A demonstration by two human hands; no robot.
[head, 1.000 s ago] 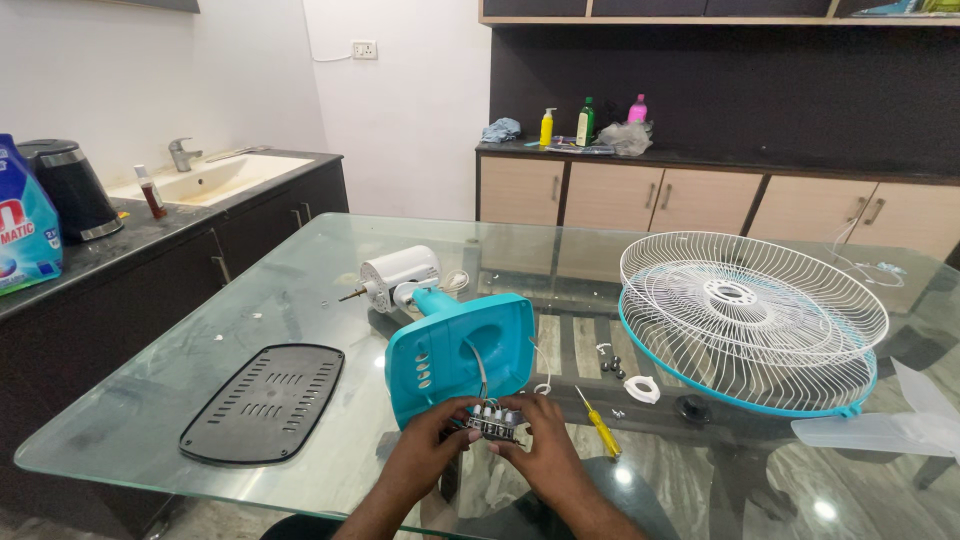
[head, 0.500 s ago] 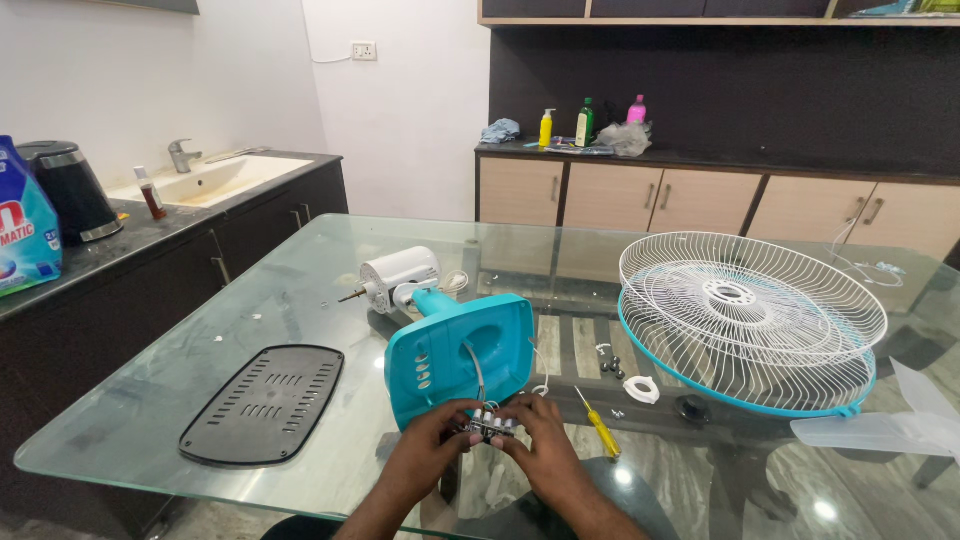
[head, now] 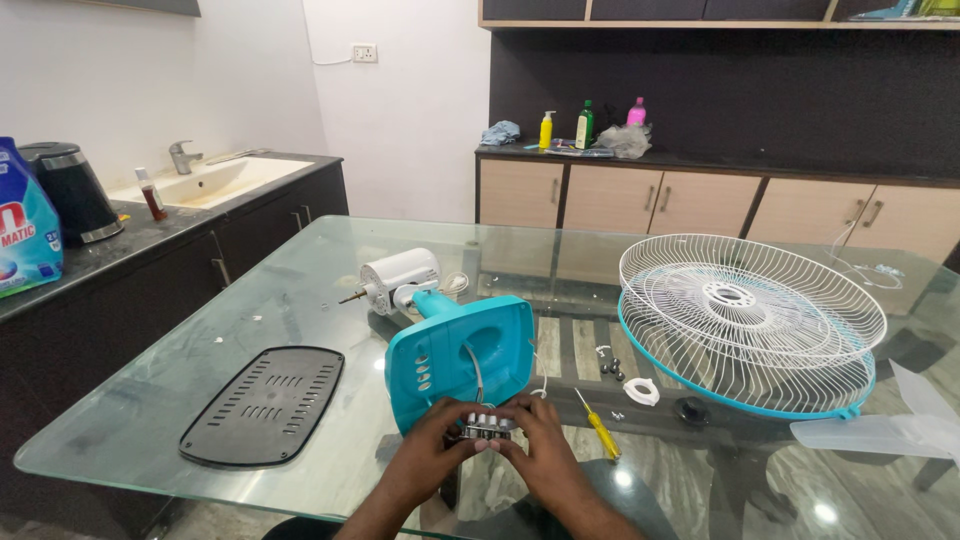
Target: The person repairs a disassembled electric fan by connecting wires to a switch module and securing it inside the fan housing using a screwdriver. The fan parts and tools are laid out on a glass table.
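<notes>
The glass worktop (head: pixel 300 300) carries a taken-apart fan. Largest is the white wire fan guard (head: pixel 750 320) with a teal rim, lying flat at the right, with a translucent fan blade (head: pixel 890 435) beside it. Tipped on its side in the middle is the teal fan base (head: pixel 460 355), its open underside towards the camera, and behind it the white motor housing (head: pixel 400 275). The black base cover plate (head: pixel 262 405) lies apart at the left. Just below the teal base, the left hand (head: pixel 430 455) and the right hand (head: pixel 545 455) both pinch the small push-button switch block (head: pixel 488 426), wired to the base. By the look of it, the switch unit is being handled out of its seat; turning it calls for care with the short wires. A yellow-handled screwdriver (head: pixel 600 428) and a white plastic ring (head: pixel 641 391) lie to the right. On the left counter stands a blue detergent pack (head: pixel 25 220) with a red patch; on the far counter, a yellow, a green and a pink bottle (head: pixel 636 111)
</notes>
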